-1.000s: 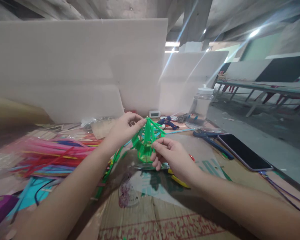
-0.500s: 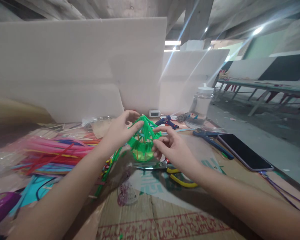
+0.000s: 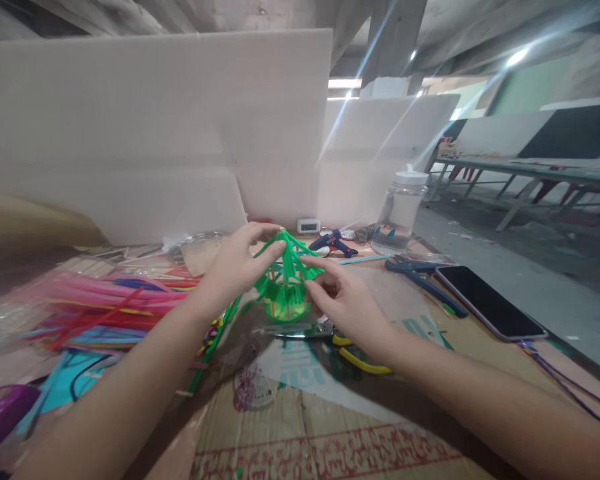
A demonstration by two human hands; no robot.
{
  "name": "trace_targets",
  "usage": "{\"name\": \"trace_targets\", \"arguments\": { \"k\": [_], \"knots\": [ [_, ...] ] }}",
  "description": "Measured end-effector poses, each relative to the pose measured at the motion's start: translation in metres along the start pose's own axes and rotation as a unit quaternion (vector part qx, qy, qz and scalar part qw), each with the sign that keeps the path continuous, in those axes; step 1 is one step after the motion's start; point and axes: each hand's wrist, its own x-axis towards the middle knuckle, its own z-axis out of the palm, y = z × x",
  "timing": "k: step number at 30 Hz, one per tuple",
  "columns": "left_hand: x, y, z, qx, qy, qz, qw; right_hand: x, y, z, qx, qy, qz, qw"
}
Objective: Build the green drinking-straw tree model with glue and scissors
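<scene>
A green cone-topped model point(image 3: 287, 293) made of thin strips stands upright at the middle of the table. My left hand point(image 3: 245, 257) holds its upper left side near the peak, thumb in front and fingers behind. On the right side of the model, my right hand point(image 3: 343, 290) pinches the lower edge of the green roof between thumb and index finger. Scissors point(image 3: 305, 330) with yellow handles lie just in front of the model, partly under my right hand. Green strips point(image 3: 215, 347) lie beside my left forearm.
Pink, red and blue strips point(image 3: 115, 300) are heaped at left, near a purple tool point(image 3: 5, 413). Behind are a blue glue gun point(image 3: 334, 244), a small display point(image 3: 309, 225) and a clear bottle point(image 3: 403, 207). Pliers point(image 3: 425, 280) and a phone point(image 3: 490, 302) lie at right.
My right hand has moved slightly left, and its index finger and thumb have closed onto the roof edge. The model has turned or tilted a little; my left hand stays near its peak.
</scene>
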Motion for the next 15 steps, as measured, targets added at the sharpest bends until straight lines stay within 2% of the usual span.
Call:
{"name": "trace_targets", "arguments": {
  "k": [4,9,11,13,15],
  "knots": [
    [0.0,0.0,0.0,0.003,-0.005,0.003,1.0,0.003,0.0,0.001,0.02,-0.013,0.016,1.0],
    [-0.001,0.001,0.001,0.009,-0.006,-0.007,1.0,0.002,-0.001,0.004,0.102,-0.029,0.062,0.992],
    [-0.001,0.002,-0.001,0.006,0.001,-0.006,1.0,0.001,-0.005,0.004,0.116,-0.021,0.058,0.991],
    [-0.001,0.003,-0.005,0.012,0.023,0.017,1.0,0.0,-0.01,0.002,0.126,-0.011,0.036,0.991],
    [-0.002,0.005,-0.009,0.041,0.045,0.089,0.994,0.001,-0.015,-0.003,0.172,-0.023,0.033,0.984]
  ]
}}
